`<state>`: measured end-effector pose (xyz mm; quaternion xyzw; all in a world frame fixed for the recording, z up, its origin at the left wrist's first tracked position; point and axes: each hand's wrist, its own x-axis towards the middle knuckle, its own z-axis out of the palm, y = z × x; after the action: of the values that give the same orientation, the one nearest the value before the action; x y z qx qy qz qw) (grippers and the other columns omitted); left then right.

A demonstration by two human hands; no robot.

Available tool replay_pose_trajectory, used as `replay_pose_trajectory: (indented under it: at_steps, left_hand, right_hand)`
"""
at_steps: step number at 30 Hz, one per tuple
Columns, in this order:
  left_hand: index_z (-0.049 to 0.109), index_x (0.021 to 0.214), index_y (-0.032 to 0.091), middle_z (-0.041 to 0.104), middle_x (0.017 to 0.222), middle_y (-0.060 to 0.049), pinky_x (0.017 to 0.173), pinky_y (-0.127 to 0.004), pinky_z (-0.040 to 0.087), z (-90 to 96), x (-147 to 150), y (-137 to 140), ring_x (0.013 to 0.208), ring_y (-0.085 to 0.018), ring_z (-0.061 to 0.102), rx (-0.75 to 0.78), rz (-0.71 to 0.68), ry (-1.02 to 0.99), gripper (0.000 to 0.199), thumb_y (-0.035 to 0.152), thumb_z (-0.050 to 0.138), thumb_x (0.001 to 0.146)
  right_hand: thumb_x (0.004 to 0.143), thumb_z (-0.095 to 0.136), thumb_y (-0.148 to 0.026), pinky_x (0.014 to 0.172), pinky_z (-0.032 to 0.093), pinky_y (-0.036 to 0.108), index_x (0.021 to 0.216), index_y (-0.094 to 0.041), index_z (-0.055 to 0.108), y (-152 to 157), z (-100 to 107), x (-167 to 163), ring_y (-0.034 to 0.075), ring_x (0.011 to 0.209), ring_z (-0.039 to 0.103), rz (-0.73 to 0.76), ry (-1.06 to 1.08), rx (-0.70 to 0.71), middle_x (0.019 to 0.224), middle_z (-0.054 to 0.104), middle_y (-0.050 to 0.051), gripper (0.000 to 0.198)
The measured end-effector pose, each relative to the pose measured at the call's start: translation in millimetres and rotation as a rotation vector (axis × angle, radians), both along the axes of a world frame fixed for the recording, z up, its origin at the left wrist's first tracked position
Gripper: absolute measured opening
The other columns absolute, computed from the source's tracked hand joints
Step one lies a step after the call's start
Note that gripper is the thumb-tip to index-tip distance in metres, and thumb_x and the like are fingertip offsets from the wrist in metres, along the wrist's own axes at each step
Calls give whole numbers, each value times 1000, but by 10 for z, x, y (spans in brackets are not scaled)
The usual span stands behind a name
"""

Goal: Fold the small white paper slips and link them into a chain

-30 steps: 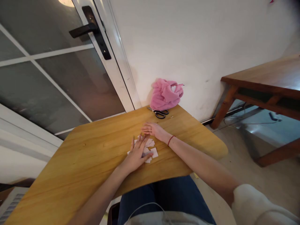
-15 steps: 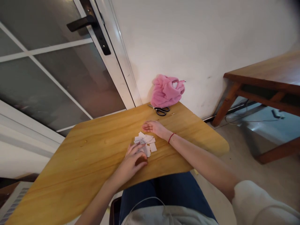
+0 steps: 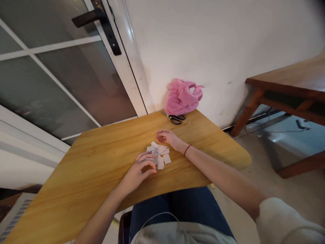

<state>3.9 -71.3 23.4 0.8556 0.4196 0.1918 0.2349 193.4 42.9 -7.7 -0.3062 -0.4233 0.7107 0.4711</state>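
Several small white paper pieces [image 3: 160,162] lie in a loose, overlapping pile on the wooden table. At the pile's left edge is my left hand [image 3: 138,169], fingers apart and curved, the fingertips over or touching the nearest pieces; I cannot tell which. My right hand [image 3: 169,138] rests on its side just beyond the pile, with a red cord at the wrist. Its fingers are loosely curved and apart, and nothing shows in them.
Black-handled scissors [image 3: 175,118] lie at the table's back edge, beside a pink fuzzy cloth bundle [image 3: 183,97] against the wall. A glazed door with a black handle [image 3: 87,18] stands on the left. Another wooden table [image 3: 286,83] is at the right.
My left hand has drawn back slightly to the left, baring more of the paper pieces. The right hand stays about where it was beyond the pile.
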Motion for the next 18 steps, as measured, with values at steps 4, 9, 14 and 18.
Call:
replay_pose_trajectory:
  at_steps: [4,9,14,18]
  left_hand:
    - [59,81,24,52,124,-3,103,-47,28,26,-71,25,125,-24,33,32,-3,23,5,29,58,80]
    - [59,85,24,46,131,-4,105,-52,24,-9,-124,48,127,-25,30,21,-52,82,10,27,62,76]
    - [60,86,24,42,135,-3,106,-53,20,-23,-105,61,129,-26,26,-7,-99,119,12,26,63,75]
    - [60,85,24,42,134,-3,107,-53,18,-6,-34,70,130,-25,26,7,-118,126,7,26,60,78]
  right_hand:
    - [74,56,-17,52,41,21,79,-16,58,-14,5,-11,9,53,58,-2,-14,20,66,65,0,6]
    - [75,55,-17,52,40,21,79,-16,57,-37,18,-19,9,51,55,2,-38,43,62,62,0,5]
    - [76,51,-15,52,40,22,79,-16,56,-59,35,-28,9,51,53,14,-59,74,62,61,-1,6]
    - [76,49,-15,51,40,22,80,-15,56,-65,43,-31,9,51,53,18,-84,96,62,60,-1,8]
